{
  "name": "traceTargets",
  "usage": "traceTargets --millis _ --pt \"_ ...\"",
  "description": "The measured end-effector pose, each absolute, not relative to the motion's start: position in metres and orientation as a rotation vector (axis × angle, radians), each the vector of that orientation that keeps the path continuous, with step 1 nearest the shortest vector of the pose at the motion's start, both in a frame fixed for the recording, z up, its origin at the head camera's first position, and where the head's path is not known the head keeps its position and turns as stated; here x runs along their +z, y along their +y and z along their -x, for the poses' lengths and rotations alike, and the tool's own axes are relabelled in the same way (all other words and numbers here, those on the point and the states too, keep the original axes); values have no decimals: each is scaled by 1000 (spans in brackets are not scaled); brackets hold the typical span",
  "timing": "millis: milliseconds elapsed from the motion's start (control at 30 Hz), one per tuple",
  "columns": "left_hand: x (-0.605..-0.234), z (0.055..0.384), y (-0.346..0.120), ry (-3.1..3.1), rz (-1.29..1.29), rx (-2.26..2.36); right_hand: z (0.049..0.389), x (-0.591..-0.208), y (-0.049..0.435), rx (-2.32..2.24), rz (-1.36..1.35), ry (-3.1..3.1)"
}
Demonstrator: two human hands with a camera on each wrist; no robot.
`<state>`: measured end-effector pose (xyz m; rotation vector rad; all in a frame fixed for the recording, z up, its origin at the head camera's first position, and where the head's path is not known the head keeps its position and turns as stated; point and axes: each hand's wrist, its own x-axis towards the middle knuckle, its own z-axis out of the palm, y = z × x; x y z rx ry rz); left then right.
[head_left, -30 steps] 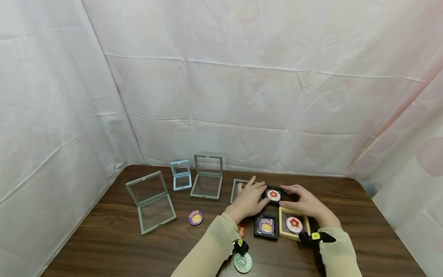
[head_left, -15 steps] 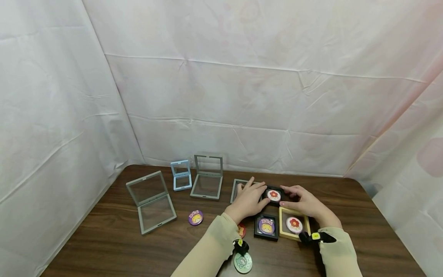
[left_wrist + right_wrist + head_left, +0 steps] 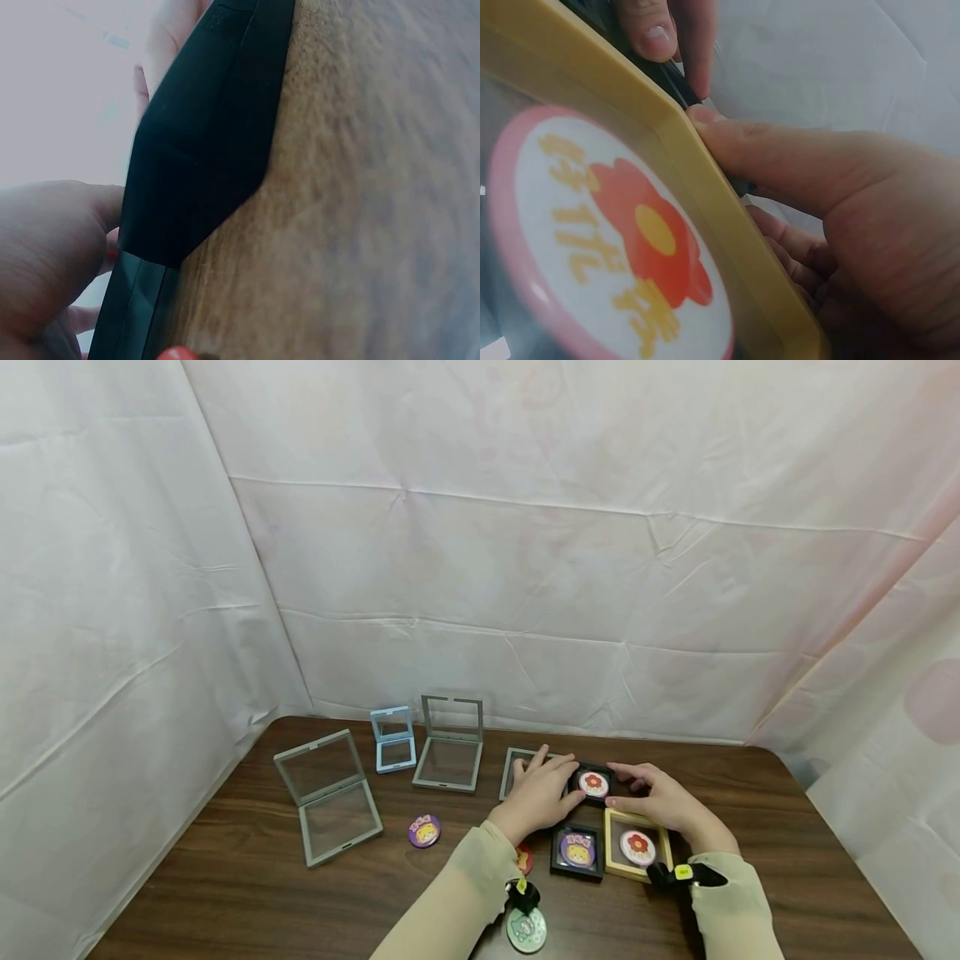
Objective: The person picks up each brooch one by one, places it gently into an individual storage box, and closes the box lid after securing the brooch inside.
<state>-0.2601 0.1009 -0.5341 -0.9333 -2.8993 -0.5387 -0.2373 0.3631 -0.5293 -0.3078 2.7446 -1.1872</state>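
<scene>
A small black display frame (image 3: 596, 766) lies on the table with a round red-flower badge (image 3: 593, 784) in it. My left hand (image 3: 534, 795) holds its left side, thumb at the near corner and a finger at the far one. On the opposite side, my right hand (image 3: 662, 797) grips it between thumb and forefinger. The left palm overlaps a grey frame (image 3: 508, 770). Just nearer stands a yellow frame (image 3: 609, 843) with another flower badge (image 3: 645, 232), large in the right wrist view. A second black frame (image 3: 576, 874) holds a purple badge (image 3: 577, 850).
To the left stand two open grey frames (image 3: 341, 846) (image 3: 446, 787) and an open light-blue frame (image 3: 395, 768). A loose purple badge (image 3: 424, 832) lies before them. A red badge (image 3: 524, 860) and a green badge (image 3: 527, 930) lie by the left forearm. A pale curtain (image 3: 480, 560) hangs behind the table.
</scene>
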Motion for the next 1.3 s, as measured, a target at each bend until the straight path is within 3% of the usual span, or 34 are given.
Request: traceTargets --millis 1300 --pt "-534 259 97 -2910 976 -581 235 -529 368 -1202 314 2738"
